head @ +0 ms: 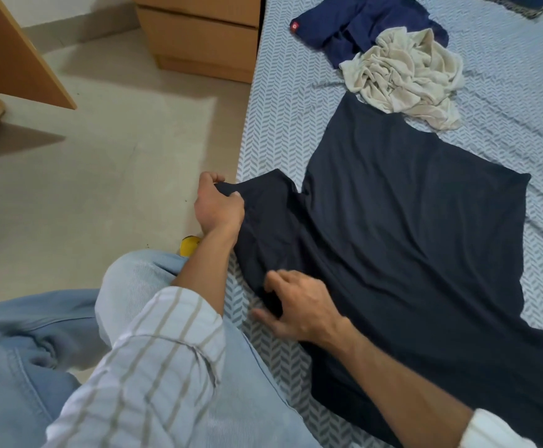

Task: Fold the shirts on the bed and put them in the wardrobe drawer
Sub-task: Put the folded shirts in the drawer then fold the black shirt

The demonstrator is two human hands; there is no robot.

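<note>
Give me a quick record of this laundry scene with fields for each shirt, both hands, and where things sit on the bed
spread shirt: dark navy shirt lying mostly flat on the bed, one sleeve reaching the bed's edge
left hand: left hand grips that sleeve's end
right hand: right hand pinches the shirt near its shoulder
unfolded pile: crumpled cream shirt at the spread shirt's far end, overlapping a crumpled blue shirt beyond it
beside bed: wooden drawer unit, drawers closed
folded so far: none visible
</note>
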